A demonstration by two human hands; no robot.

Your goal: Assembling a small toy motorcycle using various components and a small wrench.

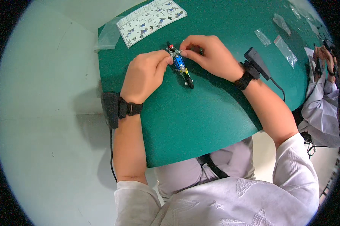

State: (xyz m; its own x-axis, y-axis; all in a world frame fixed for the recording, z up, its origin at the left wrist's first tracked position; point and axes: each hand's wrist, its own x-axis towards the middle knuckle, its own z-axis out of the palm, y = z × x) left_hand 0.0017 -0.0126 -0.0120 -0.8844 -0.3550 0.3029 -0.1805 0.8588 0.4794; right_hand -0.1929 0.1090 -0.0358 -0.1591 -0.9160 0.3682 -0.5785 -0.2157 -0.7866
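A small toy motorcycle (180, 64) with a blue body, black wheels and a bit of red and yellow is held over the green table, its long axis running away from me. My left hand (145, 73) closes thumb and finger on its left side, close to the grey handlebar. From the other side, my right hand (214, 56) pinches the right end of that handlebar between thumb and forefinger. The fingers hide part of the toy's front half. Whether its wheels touch the tabletop, I cannot tell.
A printed instruction sheet (151, 20) lies at the far left beside a clear plastic bag (108, 37). Several small clear bags, one a zip bag (286, 52), lie at the far right. Cabled black devices are strapped to both wrists. Another person's hands (324, 56) show at the right edge.
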